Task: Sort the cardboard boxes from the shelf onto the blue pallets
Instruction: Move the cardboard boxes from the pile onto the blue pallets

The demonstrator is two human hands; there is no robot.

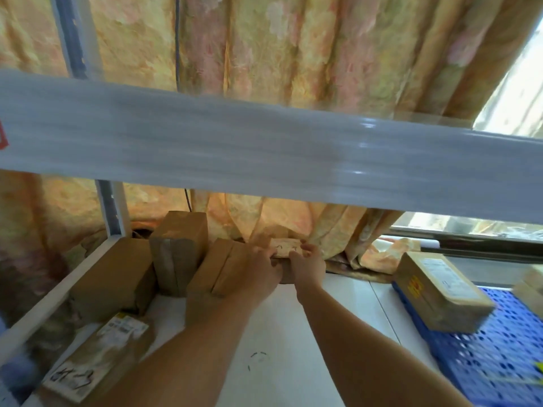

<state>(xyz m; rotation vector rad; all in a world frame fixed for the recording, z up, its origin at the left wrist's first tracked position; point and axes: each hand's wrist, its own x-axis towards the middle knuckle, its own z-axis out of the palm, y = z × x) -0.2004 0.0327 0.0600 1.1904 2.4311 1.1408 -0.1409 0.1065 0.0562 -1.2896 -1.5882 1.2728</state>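
Both hands reach under the grey shelf beam (264, 154) to the back of the lower shelf. My left hand (258, 271) and my right hand (308, 265) close together on a small cardboard box (286, 247) that has dark marks on its pale top. Its lower part is hidden behind my fingers. To the left lie more cardboard boxes: one leaning flat (214, 268), one upright (179, 248), one low and wide (114, 277). A labelled box (97, 356) with handwriting lies near the front left. On the blue pallet (493, 353) at right rests a taped box (440, 292).
A flowered curtain (264, 54) hangs behind the shelf. White shelf posts (113, 210) stand at the left. The white shelf surface (279, 348) spreads under my forearms. A window (514, 98) shows at the upper right. Another box edge (533, 286) peeks in at the far right.
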